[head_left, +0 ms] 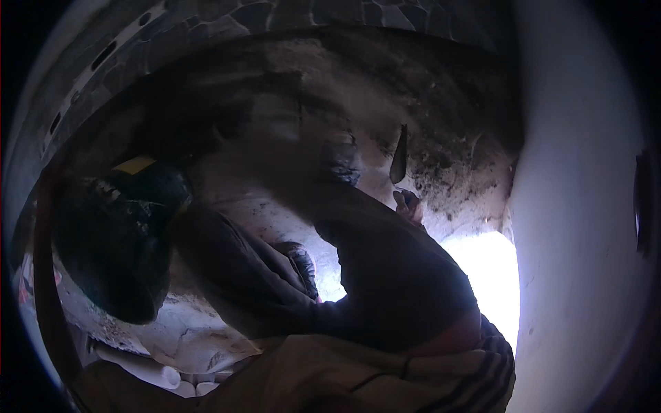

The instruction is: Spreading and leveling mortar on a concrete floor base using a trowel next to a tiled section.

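Observation:
My left arm runs up the left edge, and my left hand (55,172) is lost in shadow beside a dark green, rounded bucket-like container (113,251). That container lies tilted, with a yellow patch (134,165) near its top. My right hand (409,205) shows past my raised knee, fingers curled in. From it a narrow pointed blade, like a small trowel (399,158), sticks up with its tip away from me. The grip itself is partly hidden, and the light is poor.
My bent legs (399,268) in dark trousers fill the middle, with a dark shoe (301,268) between them. Dirty, stained ground (461,165) lies ahead. A pale wall (578,206) rises close on the right. White pipes (138,368) lie at lower left, and a patterned stone-like surface (392,15) curves behind.

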A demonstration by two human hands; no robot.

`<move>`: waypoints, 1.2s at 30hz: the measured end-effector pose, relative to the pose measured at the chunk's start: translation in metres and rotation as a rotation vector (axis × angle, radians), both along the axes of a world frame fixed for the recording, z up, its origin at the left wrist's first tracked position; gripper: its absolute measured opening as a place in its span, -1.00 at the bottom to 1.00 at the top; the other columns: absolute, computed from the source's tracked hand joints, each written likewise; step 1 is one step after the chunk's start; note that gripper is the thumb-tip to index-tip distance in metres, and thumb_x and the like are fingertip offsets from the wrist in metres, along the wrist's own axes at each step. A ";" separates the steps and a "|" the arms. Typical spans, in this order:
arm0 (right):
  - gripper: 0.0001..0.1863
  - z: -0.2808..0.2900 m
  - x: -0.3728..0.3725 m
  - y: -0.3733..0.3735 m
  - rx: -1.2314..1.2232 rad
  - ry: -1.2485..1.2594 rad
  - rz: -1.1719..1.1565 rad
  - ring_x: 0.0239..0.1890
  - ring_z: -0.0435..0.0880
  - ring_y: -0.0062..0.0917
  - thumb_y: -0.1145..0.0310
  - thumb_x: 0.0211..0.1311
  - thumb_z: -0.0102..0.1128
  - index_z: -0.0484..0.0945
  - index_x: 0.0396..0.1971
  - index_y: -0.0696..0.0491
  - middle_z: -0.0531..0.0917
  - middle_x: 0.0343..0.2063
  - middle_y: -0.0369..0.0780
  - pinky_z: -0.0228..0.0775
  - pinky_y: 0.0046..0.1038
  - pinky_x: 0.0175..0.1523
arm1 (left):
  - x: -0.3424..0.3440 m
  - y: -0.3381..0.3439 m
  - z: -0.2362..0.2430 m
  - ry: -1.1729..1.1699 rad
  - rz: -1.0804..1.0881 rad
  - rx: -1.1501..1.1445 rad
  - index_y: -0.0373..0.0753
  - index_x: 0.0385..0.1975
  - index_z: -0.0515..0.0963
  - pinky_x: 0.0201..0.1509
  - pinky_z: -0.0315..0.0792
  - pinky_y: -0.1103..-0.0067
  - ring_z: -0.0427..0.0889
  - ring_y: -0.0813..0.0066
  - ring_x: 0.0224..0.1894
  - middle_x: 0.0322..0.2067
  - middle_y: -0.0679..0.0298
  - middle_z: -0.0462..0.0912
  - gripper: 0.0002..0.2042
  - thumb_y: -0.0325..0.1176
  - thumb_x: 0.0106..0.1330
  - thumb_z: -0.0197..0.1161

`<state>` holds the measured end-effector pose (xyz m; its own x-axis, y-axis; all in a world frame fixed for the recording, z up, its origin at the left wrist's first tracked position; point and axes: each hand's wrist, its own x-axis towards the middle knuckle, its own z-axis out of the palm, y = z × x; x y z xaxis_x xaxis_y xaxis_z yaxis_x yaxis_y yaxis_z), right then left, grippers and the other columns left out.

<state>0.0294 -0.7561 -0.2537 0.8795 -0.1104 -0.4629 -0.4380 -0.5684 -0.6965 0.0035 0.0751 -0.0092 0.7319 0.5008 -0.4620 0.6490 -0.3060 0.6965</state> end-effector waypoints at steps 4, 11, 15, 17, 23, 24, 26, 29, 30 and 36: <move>-0.58 0.062 0.075 0.096 0.028 0.123 0.135 -0.64 0.55 -0.54 0.04 0.15 0.22 0.51 -0.38 0.18 0.52 -0.72 -0.26 0.36 -0.40 -0.47 | -0.016 0.043 0.005 0.098 -0.144 0.108 -0.27 0.01 0.50 -0.18 0.42 0.55 0.56 0.48 -0.31 -0.27 0.22 0.60 -0.55 -0.01 0.35 0.03; -0.48 0.064 0.167 0.216 -0.070 0.058 0.838 -0.52 0.61 -0.36 -0.08 0.19 0.09 0.51 -0.27 0.16 0.60 -0.59 -0.12 0.43 -0.29 -0.35 | 0.004 0.019 0.005 0.218 -0.061 0.074 -0.26 -0.01 0.46 -0.08 0.41 0.57 0.54 0.53 -0.29 -0.11 0.25 0.58 -0.53 0.02 0.30 0.10; -0.39 0.046 0.192 0.220 -0.158 0.105 0.978 -0.31 0.66 -0.18 -0.19 0.17 0.01 0.54 -0.16 0.13 0.65 -0.47 -0.05 0.45 -0.15 -0.16 | 0.001 0.023 0.002 0.218 -0.138 0.091 -0.26 -0.03 0.47 -0.08 0.39 0.58 0.52 0.53 -0.29 -0.13 0.27 0.58 -0.53 0.04 0.29 0.11; -0.43 0.046 0.197 0.194 -0.212 0.132 0.950 -0.39 0.68 -0.32 -0.16 0.18 0.07 0.55 -0.20 0.11 0.65 -0.52 -0.09 0.48 -0.28 -0.23 | -0.003 0.014 0.012 0.307 -0.058 -0.015 -0.26 -0.05 0.48 -0.09 0.38 0.58 0.50 0.54 -0.28 -0.16 0.31 0.58 -0.52 0.06 0.29 0.11; -0.49 0.056 0.168 0.145 -0.184 0.023 0.696 -0.30 0.67 -0.14 -0.04 0.19 0.12 0.51 -0.12 0.12 0.65 -0.44 -0.01 0.45 -0.17 -0.15 | 0.016 -0.036 0.035 0.206 -0.023 0.182 -0.25 -0.10 0.52 -0.15 0.37 0.61 0.47 0.58 -0.27 -0.24 0.32 0.58 -0.51 0.09 0.27 0.11; -0.49 0.071 0.167 0.164 -0.167 0.031 0.734 -0.31 0.67 -0.14 -0.03 0.20 0.11 0.50 -0.11 0.14 0.65 -0.44 0.00 0.44 -0.16 -0.15 | 0.014 -0.039 0.047 0.214 0.002 0.209 -0.25 -0.10 0.52 -0.15 0.37 0.61 0.47 0.58 -0.27 -0.24 0.32 0.58 -0.51 0.09 0.27 0.11; -0.50 0.077 0.169 0.192 -0.130 -0.009 0.772 -0.31 0.66 -0.17 -0.04 0.21 0.09 0.51 -0.16 0.14 0.65 -0.41 -0.01 0.44 -0.21 -0.17 | 0.036 -0.045 0.010 0.200 -0.067 0.132 -0.26 -0.08 0.51 -0.15 0.36 0.61 0.48 0.56 -0.31 -0.23 0.31 0.58 -0.49 0.10 0.27 0.11; -0.51 0.071 0.166 0.289 0.078 0.024 0.920 -0.30 0.64 -0.17 -0.05 0.20 0.07 0.53 -0.23 0.14 0.63 -0.37 0.01 0.42 -0.26 -0.16 | 0.018 -0.012 0.037 0.373 -0.151 0.061 -0.27 -0.08 0.52 -0.14 0.38 0.59 0.51 0.53 -0.33 -0.17 0.31 0.59 -0.48 0.11 0.27 0.10; -0.51 0.062 0.172 0.316 0.115 0.085 1.008 -0.31 0.63 -0.16 -0.04 0.20 0.07 0.53 -0.22 0.15 0.63 -0.38 0.01 0.42 -0.25 -0.16 | 0.021 -0.012 0.037 0.372 -0.165 0.063 -0.27 -0.08 0.52 -0.14 0.38 0.59 0.51 0.53 -0.33 -0.17 0.31 0.59 -0.48 0.11 0.27 0.10; -0.50 0.004 0.185 0.316 0.053 0.067 0.951 -0.35 0.64 -0.24 -0.02 0.19 0.05 0.53 -0.14 0.15 0.63 -0.42 -0.03 0.42 -0.25 -0.21 | 0.012 -0.014 0.020 0.241 -0.178 0.098 -0.26 -0.12 0.54 -0.16 0.37 0.58 0.54 0.51 -0.31 -0.24 0.24 0.61 -0.47 0.15 0.27 0.07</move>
<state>0.2143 -0.4397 -0.2495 0.5617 0.6594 -0.4997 0.1508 -0.6754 -0.7218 0.0150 0.0611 0.0106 0.6877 0.4249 -0.5887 0.7217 -0.4878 0.4910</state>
